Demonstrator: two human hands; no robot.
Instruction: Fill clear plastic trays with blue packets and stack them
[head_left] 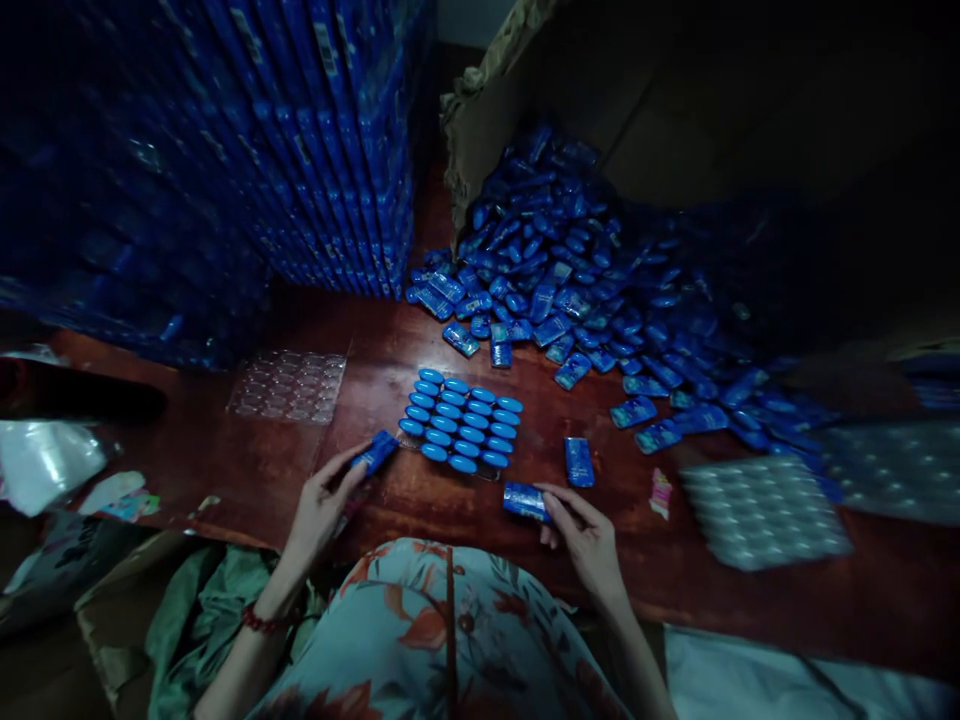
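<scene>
Rows of blue oval pieces (457,424) stand in a clear tray on the table in front of me. My left hand (330,495), left of these rows, pinches a small blue packet (376,452) between thumb and fingers. To the right of the rows and nearer to me, my right hand (576,525) holds another blue packet (525,500) by its right end. A loose blue packet (579,462) lies on the table just beyond my right hand.
A large heap of blue packets (555,270) spills from a torn cardboard box (480,130). Tall blue stacks (322,150) rise at the left. Clear plastic trays (289,385) lie left, grey-green moulded trays (765,510) right, near a pink wrapper (660,493) on the wooden table (442,515).
</scene>
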